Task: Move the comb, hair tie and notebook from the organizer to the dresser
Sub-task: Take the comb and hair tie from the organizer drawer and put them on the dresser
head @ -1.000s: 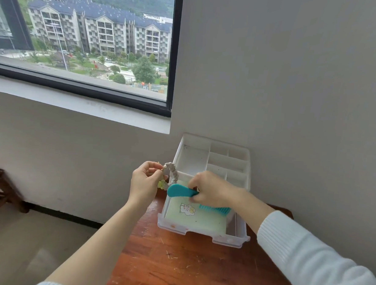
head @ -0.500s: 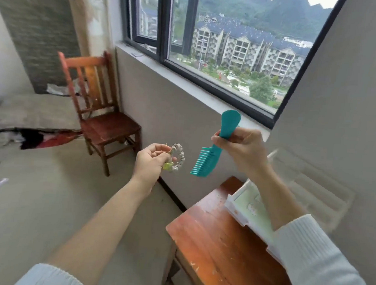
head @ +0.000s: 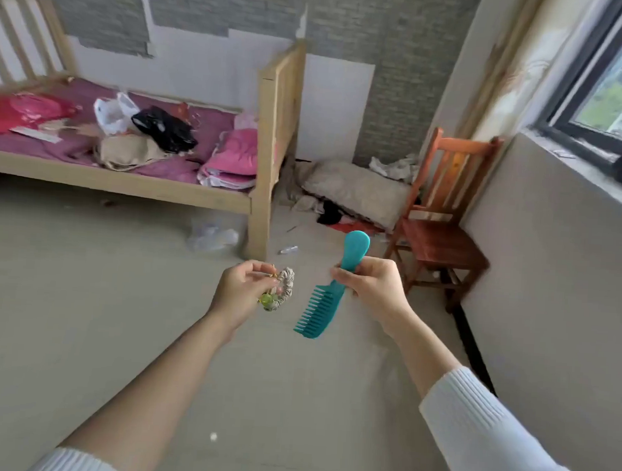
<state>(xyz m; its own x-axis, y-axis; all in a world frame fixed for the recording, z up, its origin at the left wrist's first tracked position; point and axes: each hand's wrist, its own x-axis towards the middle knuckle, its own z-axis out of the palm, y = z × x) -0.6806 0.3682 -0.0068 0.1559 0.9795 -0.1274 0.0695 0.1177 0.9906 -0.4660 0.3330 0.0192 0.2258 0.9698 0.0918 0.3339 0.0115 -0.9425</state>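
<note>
We hold both hands out in front of us over a bare grey floor [head: 62, 293]. Our left hand [head: 242, 293] pinches the hair tie [head: 283, 288], a pale striped scrunchie, between thumb and fingertips; the loop stands just to the right of that pinch, and a small yellow-green charm hangs from it just below the fingers. Our right hand [head: 370, 286] is closed around the handle of the teal comb [head: 329, 294]. The rounded end of the handle sticks up above the fist, and the toothed part slants down and to the left below it, teeth facing the left hand. The comb and the hair tie are near each other but do not touch; a gap of floor shows between them.

White ribbed sleeves cover both forearms close to us, pushed back from the wrists.

Beyond the right hand stands a red-brown wooden chair [head: 445, 225] against the grey wall under the window [head: 602, 89]. Beyond the left hand is a pale wooden bed frame [head: 268, 141] with a purple mattress [head: 207, 127], strewn with pink folded cloth, a black bag and a white bag. Between the bed and the chair a heap of cloth lies on the floor by the wall.

The notebook, the organizer and the dresser lie outside this view.
</note>
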